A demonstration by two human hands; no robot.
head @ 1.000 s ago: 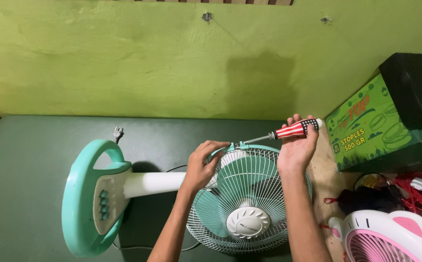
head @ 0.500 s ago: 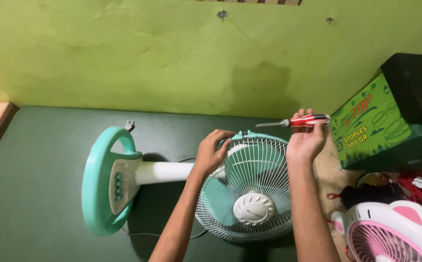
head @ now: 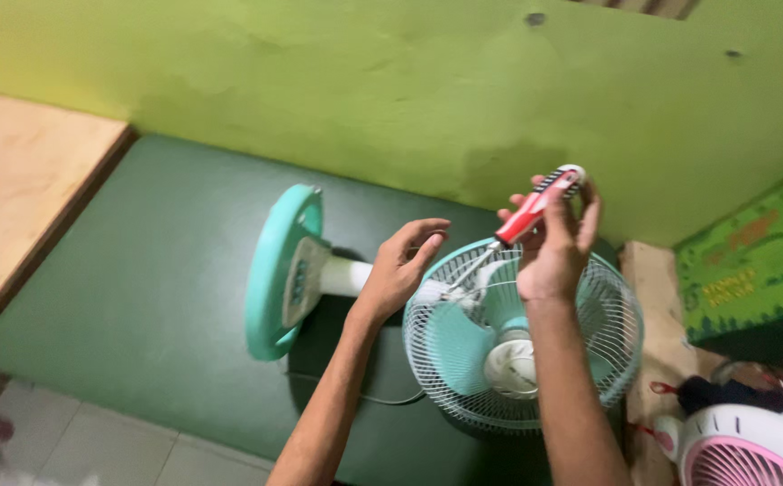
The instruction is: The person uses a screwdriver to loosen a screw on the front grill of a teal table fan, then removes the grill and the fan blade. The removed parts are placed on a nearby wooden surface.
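As seen from above, lying on its side on the dark green padded mat (head: 166, 297): a mint-green plastic pedestal fan with a white wire grille (head: 535, 360), its round base (head: 274, 270) toward 9 o'clock, grille facing up near the centre.

Right hand (head: 553, 256) closed around a red-handled screwdriver with a black-and-white striped cap (head: 535, 205), at 12 o'clock over the grille. Half a second back, held nearly level, shaft pointing toward 9 o'clock. Now tipped steeply, cap up toward 1 o'clock, metal shaft slanting down toward 7 o'clock to the grille's upper rim. By the look of it, puts the tip at the rim instead of lying across it; too small to tell whether seated in anything.

Left hand (head: 400, 270) half open, fingers loosely curled, resting at the fan's neck at 10 o'clock of the grille, much as before; steadies rather than grips.

At 4 o'clock, well apart, a pink-and-white fan (head: 751, 445); at 3 o'clock, a green printed carton (head: 751, 261).
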